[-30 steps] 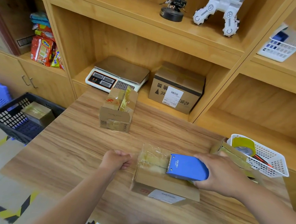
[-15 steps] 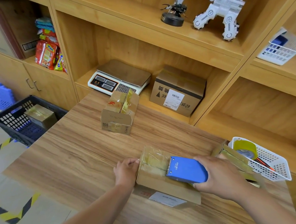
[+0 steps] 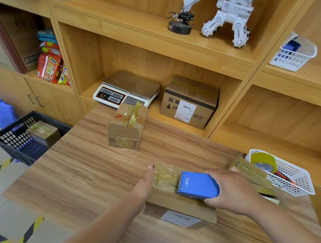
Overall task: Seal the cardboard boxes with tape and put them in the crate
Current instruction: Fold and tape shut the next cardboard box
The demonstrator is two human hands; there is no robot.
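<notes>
Right hand [image 3: 232,192] grips dispenser [image 3: 199,185] on box [image 3: 180,204]; black crate [image 3: 8,139] holds taped parcel [image 3: 41,132]

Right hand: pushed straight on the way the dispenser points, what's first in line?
Likely the left hand, flat against the near box's left end; only taped cardboard between. Height is unclear: the right hand's dispenser might pass over it.

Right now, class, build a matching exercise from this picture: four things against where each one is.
Things:
1 blue tape dispenser
2 weighing scale
3 yellow tape roll
4 toy robot

Places:
A in the lower white basket
B on the higher shelf
C in the right hand grip
D beside the labelled box

Pairs: 1-C, 2-D, 3-A, 4-B
</notes>
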